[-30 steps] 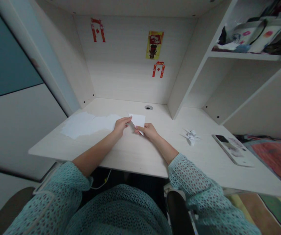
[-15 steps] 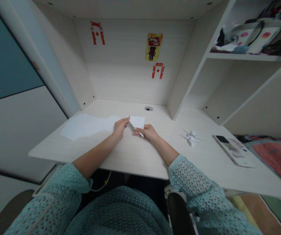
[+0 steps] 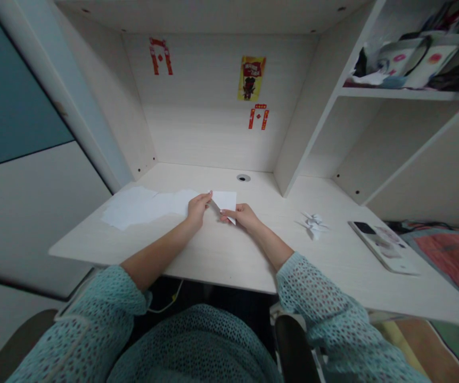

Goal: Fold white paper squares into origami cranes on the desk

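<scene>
Between my hands is a white sheet of paper, with one edge folded over into a slanting strip. My left hand pinches the upper left end of that fold between thumb and fingers. At the lower right end, my right hand grips the paper, thumb on top and fingers partly hidden beneath. Just left of my left hand, more white paper sheets lie spread and overlapping on the desk. A folded white paper piece with pointed ends rests to the right of my right hand.
The pale desk has a round cable hole near its back panel. A tablet-like white device or case lies at the right. An upright divider stands behind, and a shelf holds cups and clutter at upper right.
Both hands keep their hold on the paper with hardly any movement. The whole view has shifted very slightly.
</scene>
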`<control>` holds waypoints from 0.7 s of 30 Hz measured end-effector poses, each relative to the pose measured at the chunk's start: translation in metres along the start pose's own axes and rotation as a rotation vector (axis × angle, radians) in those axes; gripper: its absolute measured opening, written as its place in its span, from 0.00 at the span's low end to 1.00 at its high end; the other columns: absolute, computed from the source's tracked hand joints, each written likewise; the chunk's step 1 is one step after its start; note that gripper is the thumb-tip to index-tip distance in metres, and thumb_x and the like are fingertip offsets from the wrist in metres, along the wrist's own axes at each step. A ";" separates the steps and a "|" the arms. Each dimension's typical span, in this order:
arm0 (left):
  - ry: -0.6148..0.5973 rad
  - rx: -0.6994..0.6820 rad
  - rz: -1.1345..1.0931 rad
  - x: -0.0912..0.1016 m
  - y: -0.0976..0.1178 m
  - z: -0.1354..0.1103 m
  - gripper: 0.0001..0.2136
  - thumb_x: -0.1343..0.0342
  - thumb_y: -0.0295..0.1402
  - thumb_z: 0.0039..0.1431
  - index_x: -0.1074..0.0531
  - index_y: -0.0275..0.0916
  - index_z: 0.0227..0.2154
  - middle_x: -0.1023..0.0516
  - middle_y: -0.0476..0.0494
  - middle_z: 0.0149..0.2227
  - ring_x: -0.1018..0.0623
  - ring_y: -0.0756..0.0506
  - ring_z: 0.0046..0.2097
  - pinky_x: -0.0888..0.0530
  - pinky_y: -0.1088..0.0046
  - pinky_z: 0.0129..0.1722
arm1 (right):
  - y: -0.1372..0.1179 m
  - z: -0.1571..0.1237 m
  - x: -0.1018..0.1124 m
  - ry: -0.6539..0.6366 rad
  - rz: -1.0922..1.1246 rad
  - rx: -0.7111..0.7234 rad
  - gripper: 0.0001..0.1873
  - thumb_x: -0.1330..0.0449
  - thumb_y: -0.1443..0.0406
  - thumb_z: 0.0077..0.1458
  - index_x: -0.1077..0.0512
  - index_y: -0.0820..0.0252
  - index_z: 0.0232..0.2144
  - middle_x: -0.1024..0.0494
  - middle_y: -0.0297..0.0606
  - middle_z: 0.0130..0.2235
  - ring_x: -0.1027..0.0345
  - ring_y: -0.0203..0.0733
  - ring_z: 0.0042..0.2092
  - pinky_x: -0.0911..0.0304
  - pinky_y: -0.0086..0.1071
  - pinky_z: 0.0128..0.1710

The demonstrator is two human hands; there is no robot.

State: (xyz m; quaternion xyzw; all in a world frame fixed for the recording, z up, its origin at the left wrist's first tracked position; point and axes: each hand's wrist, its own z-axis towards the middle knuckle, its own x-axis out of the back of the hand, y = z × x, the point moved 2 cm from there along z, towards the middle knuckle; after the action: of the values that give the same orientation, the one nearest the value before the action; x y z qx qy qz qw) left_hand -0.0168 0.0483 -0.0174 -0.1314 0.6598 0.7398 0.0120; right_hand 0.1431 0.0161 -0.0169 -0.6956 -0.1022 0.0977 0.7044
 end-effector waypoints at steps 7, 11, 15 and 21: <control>-0.049 -0.032 -0.006 0.000 0.001 0.000 0.18 0.38 0.46 0.44 0.35 0.37 0.16 0.37 0.51 0.20 0.38 0.53 0.23 0.43 0.76 0.22 | -0.005 -0.004 -0.001 -0.024 0.021 -0.006 0.19 0.32 0.55 0.35 0.25 0.68 0.21 0.24 0.40 0.22 0.39 0.32 0.23 0.49 0.29 0.25; 0.001 -0.063 0.018 0.000 0.003 -0.003 0.15 0.38 0.44 0.44 0.29 0.37 0.19 0.34 0.51 0.20 0.38 0.53 0.23 0.42 0.75 0.24 | -0.007 -0.005 -0.002 -0.021 0.056 -0.014 0.19 0.31 0.55 0.34 0.25 0.69 0.21 0.24 0.41 0.22 0.39 0.32 0.22 0.47 0.29 0.25; 0.096 -0.067 0.026 0.002 0.004 -0.002 0.13 0.36 0.41 0.41 0.24 0.36 0.26 0.30 0.49 0.23 0.36 0.52 0.26 0.41 0.75 0.26 | -0.003 -0.003 -0.001 -0.009 0.033 -0.016 0.20 0.31 0.55 0.35 0.25 0.69 0.21 0.23 0.43 0.24 0.37 0.33 0.23 0.46 0.29 0.25; 0.071 -0.066 -0.019 0.005 0.000 0.004 0.14 0.39 0.44 0.46 0.30 0.38 0.20 0.33 0.50 0.21 0.36 0.53 0.24 0.42 0.74 0.25 | 0.000 0.000 0.001 -0.002 0.009 -0.027 0.20 0.32 0.55 0.36 0.24 0.69 0.22 0.22 0.44 0.24 0.37 0.33 0.22 0.47 0.28 0.23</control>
State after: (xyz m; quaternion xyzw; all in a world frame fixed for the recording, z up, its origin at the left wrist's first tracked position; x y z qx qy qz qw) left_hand -0.0225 0.0512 -0.0176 -0.1643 0.6336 0.7560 -0.0086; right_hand 0.1440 0.0165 -0.0172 -0.7053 -0.1011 0.1000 0.6945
